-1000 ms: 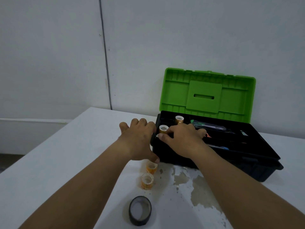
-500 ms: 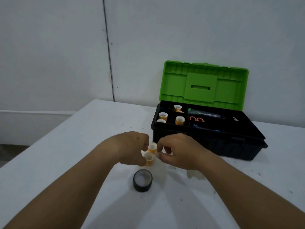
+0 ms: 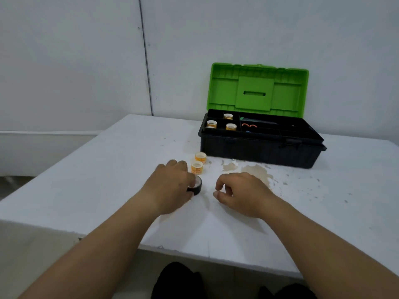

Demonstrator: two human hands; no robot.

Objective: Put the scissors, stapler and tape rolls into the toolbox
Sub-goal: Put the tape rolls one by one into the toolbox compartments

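A black toolbox (image 3: 259, 147) with its green lid (image 3: 257, 91) raised stands at the back of the white table (image 3: 108, 173). Three small orange tape rolls (image 3: 231, 126) sit in its left compartments, and orange scissor handles (image 3: 248, 125) show in the middle one. Two more orange tape rolls (image 3: 197, 167) stand on the table in front of the box. My left hand (image 3: 170, 186) closes around a black tape roll (image 3: 197, 184) just below them. My right hand (image 3: 241, 190) hovers to the right of that roll, fingers curled and holding nothing.
Peeled, stained patches (image 3: 252, 171) mark the tabletop ahead of the toolbox. The table's near edge (image 3: 194, 253) runs close below my forearms. A grey wall (image 3: 86, 61) stands behind the table.
Both hands pulled back from the two orange rolls toward me. My left hand came down onto the black tape roll; my right hand let go and now hangs free.
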